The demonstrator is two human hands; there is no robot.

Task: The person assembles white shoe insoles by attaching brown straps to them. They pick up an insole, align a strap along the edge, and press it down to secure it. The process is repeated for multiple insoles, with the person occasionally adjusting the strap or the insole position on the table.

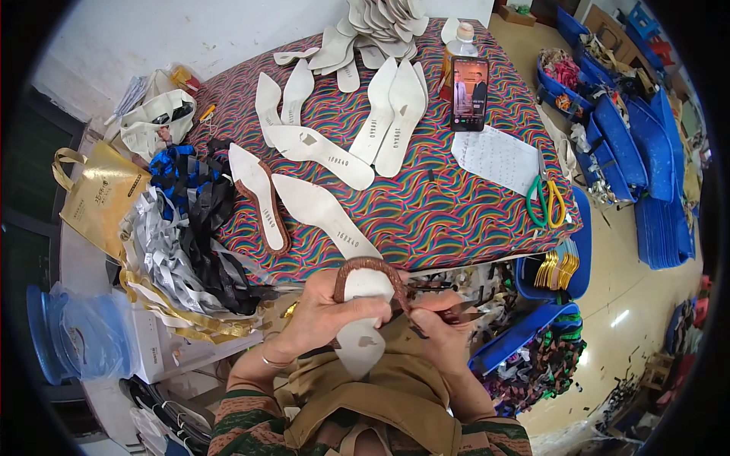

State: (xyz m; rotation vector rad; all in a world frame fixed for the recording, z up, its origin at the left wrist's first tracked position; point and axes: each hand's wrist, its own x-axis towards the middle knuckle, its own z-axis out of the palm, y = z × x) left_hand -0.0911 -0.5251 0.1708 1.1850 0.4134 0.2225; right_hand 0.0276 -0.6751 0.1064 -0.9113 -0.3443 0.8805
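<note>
My left hand [315,315] is closed around a white shoe insole [363,285], its thumb lying across the middle. The insole's pointed lower part hangs over my apron. A brown glittery strip [365,264] runs around its rounded end. At the right edge of that insole, my right hand [441,334] pinches the strip. Something thin and dark juts out beyond those fingers, too blurred to name. Just beyond my hands, another white insole [323,209] lies on the table. To its left rests an insole with brown edging [262,197].
Several insoles [334,156] and a stacked pile [380,23] lie on the patterned tablecloth [426,205]. A phone [469,91] leans on a bottle [462,42]. Scissors [546,201] lie at the right over a paper sheet [494,156]. Left are ribbon strips [163,243]; right, blue bins [578,235].
</note>
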